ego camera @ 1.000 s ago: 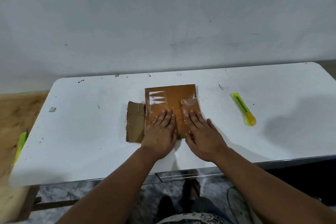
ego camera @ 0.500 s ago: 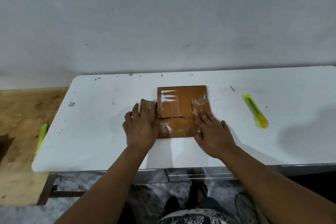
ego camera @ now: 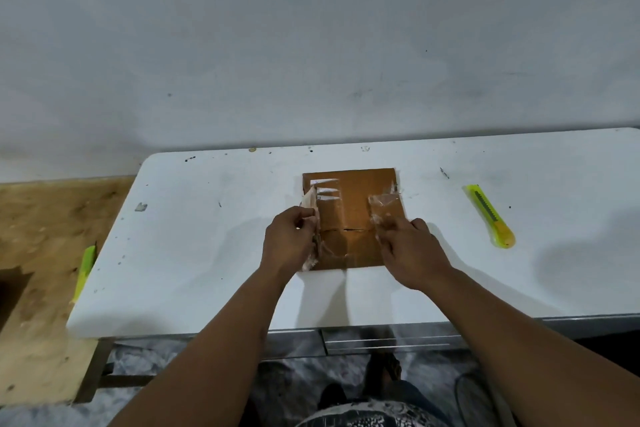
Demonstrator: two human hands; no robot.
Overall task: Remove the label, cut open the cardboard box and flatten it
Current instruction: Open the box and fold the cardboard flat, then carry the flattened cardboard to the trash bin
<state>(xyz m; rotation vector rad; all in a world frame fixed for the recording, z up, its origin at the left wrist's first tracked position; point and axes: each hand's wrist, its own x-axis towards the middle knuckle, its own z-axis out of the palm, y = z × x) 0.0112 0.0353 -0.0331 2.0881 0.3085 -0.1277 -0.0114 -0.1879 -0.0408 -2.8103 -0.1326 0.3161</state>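
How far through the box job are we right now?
Done: the cardboard box lies cut open and flat on the table; the cutter is set aside. In hand: the left hand folds its left flap over; the right hand presses. Left: clear tape remains.

Dim, even indoor light; soft shadows on table (ego camera: 207, 253); wide-angle bending at edges; slight softness throughout.

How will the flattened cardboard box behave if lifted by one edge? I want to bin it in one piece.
The cardboard box lies flat, so it is probably light. A crease across its middle suggests it may fold there. Loose tape on it looks crinkled and may snag or stick.
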